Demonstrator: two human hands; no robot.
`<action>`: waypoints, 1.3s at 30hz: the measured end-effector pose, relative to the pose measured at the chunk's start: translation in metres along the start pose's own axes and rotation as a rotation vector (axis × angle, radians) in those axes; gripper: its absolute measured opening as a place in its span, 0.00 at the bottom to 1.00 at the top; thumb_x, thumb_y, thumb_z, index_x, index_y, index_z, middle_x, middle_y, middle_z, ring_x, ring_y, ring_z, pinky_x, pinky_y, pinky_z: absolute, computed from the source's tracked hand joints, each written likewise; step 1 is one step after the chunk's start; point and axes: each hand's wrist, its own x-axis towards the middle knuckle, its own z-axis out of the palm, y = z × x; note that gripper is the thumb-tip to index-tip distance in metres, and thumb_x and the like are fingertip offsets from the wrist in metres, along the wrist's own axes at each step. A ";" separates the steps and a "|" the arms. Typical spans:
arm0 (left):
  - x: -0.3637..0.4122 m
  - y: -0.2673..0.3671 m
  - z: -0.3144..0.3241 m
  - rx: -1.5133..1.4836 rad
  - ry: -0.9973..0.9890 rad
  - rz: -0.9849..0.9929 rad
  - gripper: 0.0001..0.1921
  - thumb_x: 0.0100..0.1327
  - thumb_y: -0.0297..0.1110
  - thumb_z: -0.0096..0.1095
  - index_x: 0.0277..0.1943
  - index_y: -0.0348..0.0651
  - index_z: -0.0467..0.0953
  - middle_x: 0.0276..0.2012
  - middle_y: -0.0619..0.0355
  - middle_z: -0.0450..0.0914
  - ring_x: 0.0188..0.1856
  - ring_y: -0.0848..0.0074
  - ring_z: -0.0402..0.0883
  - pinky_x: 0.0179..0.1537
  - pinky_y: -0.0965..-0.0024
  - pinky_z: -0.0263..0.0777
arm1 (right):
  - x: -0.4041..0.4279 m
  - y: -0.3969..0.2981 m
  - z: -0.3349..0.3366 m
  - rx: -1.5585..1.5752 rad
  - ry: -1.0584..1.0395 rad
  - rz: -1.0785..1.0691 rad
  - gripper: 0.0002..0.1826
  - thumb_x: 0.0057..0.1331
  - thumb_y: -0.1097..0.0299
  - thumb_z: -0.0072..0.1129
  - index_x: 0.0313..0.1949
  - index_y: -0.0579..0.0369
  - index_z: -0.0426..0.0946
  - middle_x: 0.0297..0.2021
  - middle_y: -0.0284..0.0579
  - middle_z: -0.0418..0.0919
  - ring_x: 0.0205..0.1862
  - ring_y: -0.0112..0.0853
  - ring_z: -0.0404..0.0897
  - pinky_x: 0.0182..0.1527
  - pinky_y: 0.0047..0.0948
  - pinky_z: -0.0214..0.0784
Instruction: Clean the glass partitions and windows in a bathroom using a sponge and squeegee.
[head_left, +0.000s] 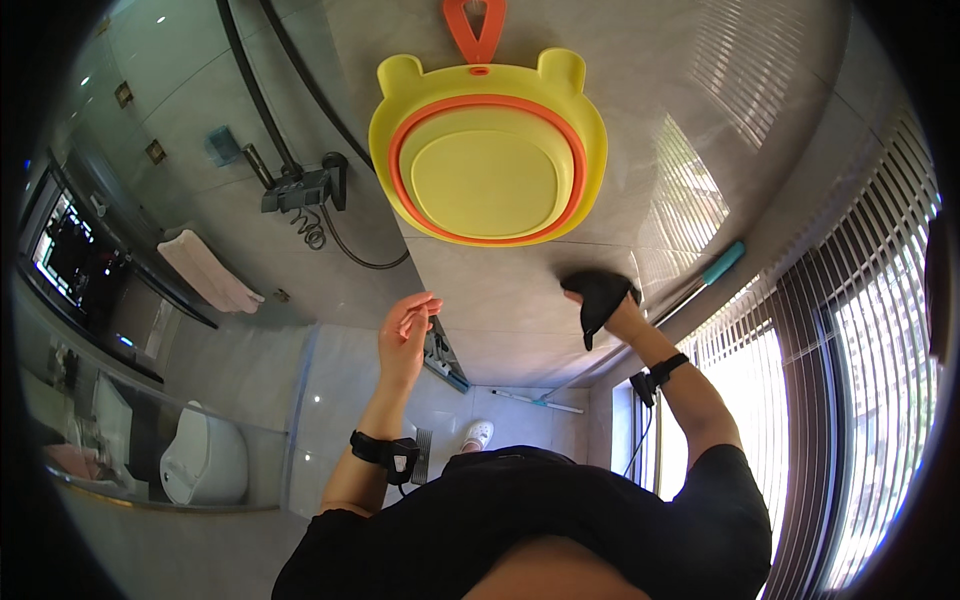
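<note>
My left hand (407, 326) is raised with its fingers loosely curled, and nothing shows in it. To the right, my right hand (622, 315) holds a black cloth-like piece (600, 296) against or close to the tiled wall (517, 300); whether it touches the tiles I cannot tell. The black piece hides most of the fingers. Above both hands, a yellow basin (491, 184) with ear-shaped tabs and an orange ring hangs on the wall by an orange loop (478, 30). Black bands with small devices are strapped round both my forearms.
A shower mixer (300, 189) with hoses is at the left, beyond a glass edge. A pink towel (206, 270) and a white toilet (204, 457) stand out farther left. A pole with a teal grip (724, 262) leans by the window blinds (847, 247). A floor squeegee (538, 401) lies low ahead.
</note>
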 end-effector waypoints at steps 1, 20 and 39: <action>-0.001 0.002 0.001 0.028 -0.009 0.024 0.13 0.73 0.32 0.53 0.56 0.39 0.75 0.48 0.56 0.82 0.51 0.75 0.80 0.48 0.74 0.70 | 0.003 -0.021 -0.007 0.074 0.014 -0.010 0.16 0.65 0.55 0.58 0.46 0.51 0.81 0.42 0.48 0.82 0.43 0.43 0.82 0.45 0.38 0.73; -0.151 -0.014 -0.122 0.154 0.419 -0.226 0.11 0.72 0.25 0.50 0.53 0.36 0.76 0.44 0.55 0.83 0.45 0.76 0.81 0.47 0.76 0.70 | 0.052 0.006 0.148 -0.433 -0.026 -0.497 0.21 0.67 0.57 0.53 0.59 0.45 0.74 0.58 0.43 0.76 0.64 0.38 0.69 0.67 0.39 0.58; -0.387 -0.081 -0.339 0.168 1.071 -0.594 0.12 0.73 0.30 0.49 0.54 0.37 0.76 0.44 0.57 0.83 0.47 0.76 0.81 0.49 0.74 0.71 | 0.054 -0.121 0.452 0.528 -1.148 0.112 0.34 0.48 0.90 0.35 0.54 0.59 0.78 0.47 0.47 0.80 0.52 0.33 0.78 0.58 0.25 0.67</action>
